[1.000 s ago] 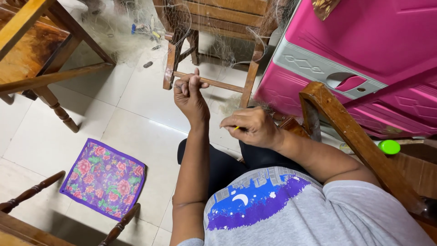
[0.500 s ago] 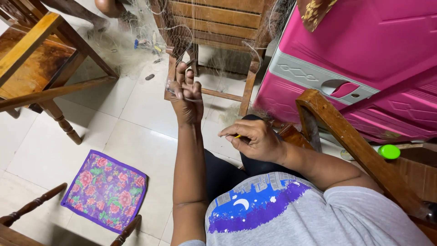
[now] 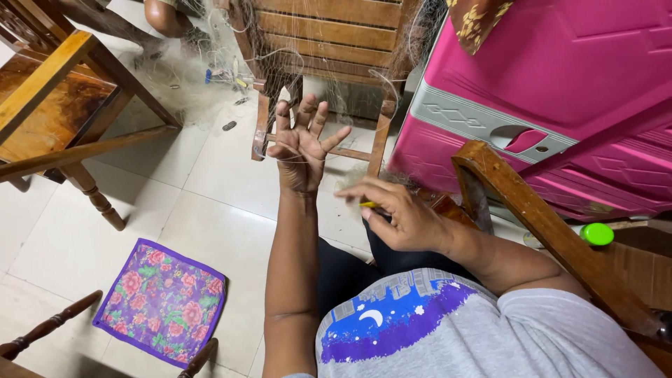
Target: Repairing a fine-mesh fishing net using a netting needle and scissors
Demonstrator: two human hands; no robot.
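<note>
My left hand (image 3: 301,143) is stretched out ahead with its fingers spread, and thin clear net line runs across the fingers and palm. My right hand (image 3: 395,210) is nearer my body, closed on a small yellow tool (image 3: 368,204) whose tip shows by the thumb. A fine pale fishing net (image 3: 210,63) hangs off the wooden chair (image 3: 329,42) in front of me and heaps on the tiled floor. The line from my left hand leads toward that net.
A pink plastic cabinet (image 3: 560,77) stands at the right, with a wooden chair arm (image 3: 532,224) and a green lid (image 3: 596,233) beside it. A wooden table (image 3: 63,105) stands at the left. A floral purple cloth (image 3: 162,301) lies on the floor. Another person's leg (image 3: 168,14) shows at the top.
My left hand has moved forward and opened from a pinch to spread fingers with line across them. My right hand stays closed on the yellow tool.
</note>
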